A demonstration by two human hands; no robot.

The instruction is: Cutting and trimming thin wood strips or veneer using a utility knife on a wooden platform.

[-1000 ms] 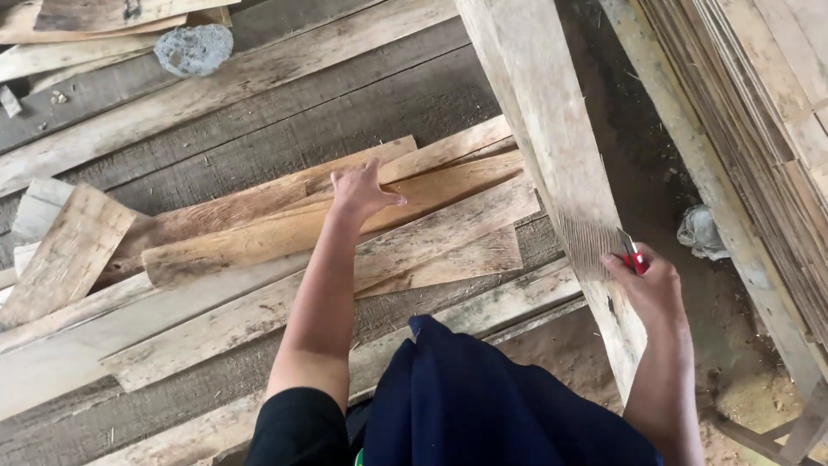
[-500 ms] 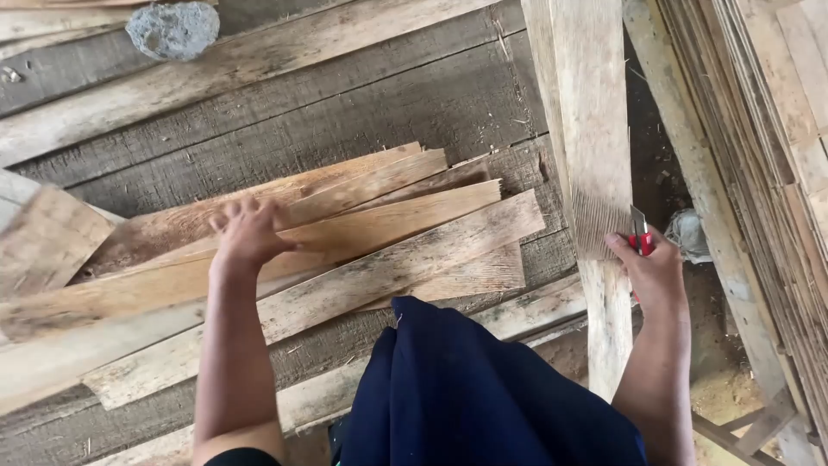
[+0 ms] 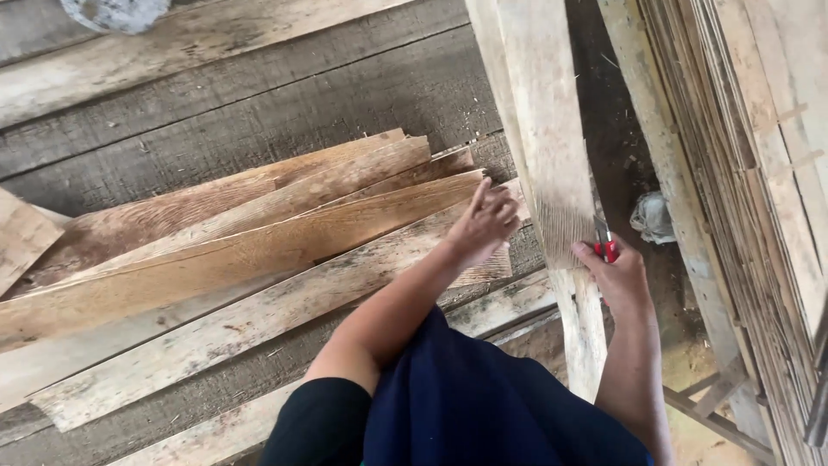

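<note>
Gripping a small red-handled tool (image 3: 606, 248), the right hand (image 3: 619, 278) is closed around it and held against the right edge of a long pale plank (image 3: 542, 129) that runs away from the person. What kind of tool it is cannot be told; only the red grip and a short metal part show above the fingers. Just to the left, the left hand (image 3: 485, 221) is open, fingers spread and lowered onto the near end of a loose board (image 3: 259, 250), touching it beside the plank and holding nothing.

That board lies on top of a fanned heap of rough boards (image 3: 285, 194) spreading away to the left of the left hand, over grey floorboards (image 3: 259, 95). A dark blue garment (image 3: 483, 406) covers the person's lap below both hands.

To do this well, it seems wise to keep the right hand's grip firm and the tool pressed flat to the plank's edge, and to keep the left fingers well away from the tool, since the 2 hands sit near each other.

Beyond the right hand, a crumpled pale rag (image 3: 651, 216) lies on dark ground, and further right stands a stack of thin slats (image 3: 742, 173). Far off to the left, a grey lump (image 3: 116, 13) sits at the top edge.
</note>
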